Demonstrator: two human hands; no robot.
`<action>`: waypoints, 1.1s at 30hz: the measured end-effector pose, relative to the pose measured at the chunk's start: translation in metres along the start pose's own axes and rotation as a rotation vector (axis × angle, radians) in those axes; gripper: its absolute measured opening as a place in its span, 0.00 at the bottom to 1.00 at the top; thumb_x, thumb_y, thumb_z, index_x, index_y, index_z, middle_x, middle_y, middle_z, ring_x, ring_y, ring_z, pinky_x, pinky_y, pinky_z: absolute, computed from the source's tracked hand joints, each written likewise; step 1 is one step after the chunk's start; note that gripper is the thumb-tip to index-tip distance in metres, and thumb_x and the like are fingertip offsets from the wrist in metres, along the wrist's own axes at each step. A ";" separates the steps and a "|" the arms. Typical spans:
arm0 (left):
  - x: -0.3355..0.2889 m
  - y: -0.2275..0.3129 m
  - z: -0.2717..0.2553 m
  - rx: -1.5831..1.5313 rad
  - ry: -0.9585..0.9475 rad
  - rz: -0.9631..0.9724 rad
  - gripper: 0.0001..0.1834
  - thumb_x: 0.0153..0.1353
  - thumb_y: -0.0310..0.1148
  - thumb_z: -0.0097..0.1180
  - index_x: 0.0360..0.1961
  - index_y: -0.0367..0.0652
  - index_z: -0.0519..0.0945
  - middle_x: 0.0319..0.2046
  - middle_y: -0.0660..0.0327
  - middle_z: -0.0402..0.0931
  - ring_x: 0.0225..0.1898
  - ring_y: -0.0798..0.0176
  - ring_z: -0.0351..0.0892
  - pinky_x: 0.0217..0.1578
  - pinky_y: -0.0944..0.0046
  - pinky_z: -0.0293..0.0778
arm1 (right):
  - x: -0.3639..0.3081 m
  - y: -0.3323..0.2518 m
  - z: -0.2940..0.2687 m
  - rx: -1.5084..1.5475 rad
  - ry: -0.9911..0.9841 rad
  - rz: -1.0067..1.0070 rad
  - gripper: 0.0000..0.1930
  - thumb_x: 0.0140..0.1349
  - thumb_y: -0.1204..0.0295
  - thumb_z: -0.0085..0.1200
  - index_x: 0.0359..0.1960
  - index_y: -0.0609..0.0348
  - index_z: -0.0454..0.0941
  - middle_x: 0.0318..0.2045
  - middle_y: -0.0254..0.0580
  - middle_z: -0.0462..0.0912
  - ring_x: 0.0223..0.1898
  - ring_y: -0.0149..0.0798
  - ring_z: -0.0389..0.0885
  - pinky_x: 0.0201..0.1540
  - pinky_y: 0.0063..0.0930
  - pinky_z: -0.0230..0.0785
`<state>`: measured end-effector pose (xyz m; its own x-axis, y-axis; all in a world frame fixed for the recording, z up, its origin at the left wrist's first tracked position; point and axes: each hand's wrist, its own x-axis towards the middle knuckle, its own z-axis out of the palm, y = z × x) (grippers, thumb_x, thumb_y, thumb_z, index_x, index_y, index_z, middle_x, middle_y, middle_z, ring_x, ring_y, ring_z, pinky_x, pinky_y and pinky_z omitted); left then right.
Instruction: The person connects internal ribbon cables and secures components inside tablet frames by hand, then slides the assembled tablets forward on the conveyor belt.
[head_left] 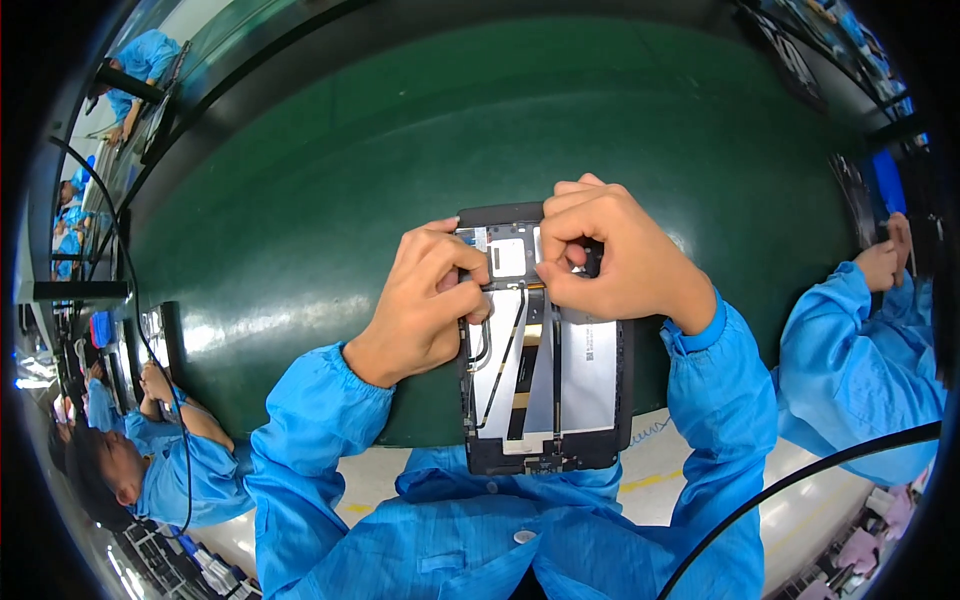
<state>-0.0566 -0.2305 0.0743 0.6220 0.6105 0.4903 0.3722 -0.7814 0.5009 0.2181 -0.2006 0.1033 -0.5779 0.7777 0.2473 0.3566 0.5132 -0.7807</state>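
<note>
An opened tablet (590,375) lies in front of me, its lower end reaching past the near edge of the green table. Silvery panels, black strips and a black frame show inside it. My left hand (420,300) is closed on the upper left edge, thumb and fingers curled over the frame. At the upper right, my right hand (625,255) is bent with thumb and index finger pinched close to the board area. Whatever sits between those fingertips is too small or hidden to name. A white square part (508,257) shows between the two hands.
The green table (350,150) curves away ahead of me. Co-workers in blue sit at the left (190,460) and right (850,330), with dark devices near them. Black cables run down the left (130,260) and across the lower right (800,475).
</note>
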 end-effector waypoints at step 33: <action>-0.020 0.026 -0.005 -0.002 -0.135 0.430 0.17 0.50 0.29 0.66 0.42 0.32 0.91 0.46 0.51 0.89 0.45 0.51 0.90 0.52 0.53 0.89 | -0.001 0.002 -0.004 0.024 -0.074 0.014 0.10 0.49 0.75 0.65 0.19 0.55 0.74 0.20 0.31 0.66 0.29 0.37 0.67 0.42 0.39 0.54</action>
<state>-0.0630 -0.2626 0.0809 0.8040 0.2077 0.5571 0.0590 -0.9602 0.2730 0.2226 -0.1991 0.1041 -0.6258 0.7554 0.1943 0.3474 0.4930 -0.7977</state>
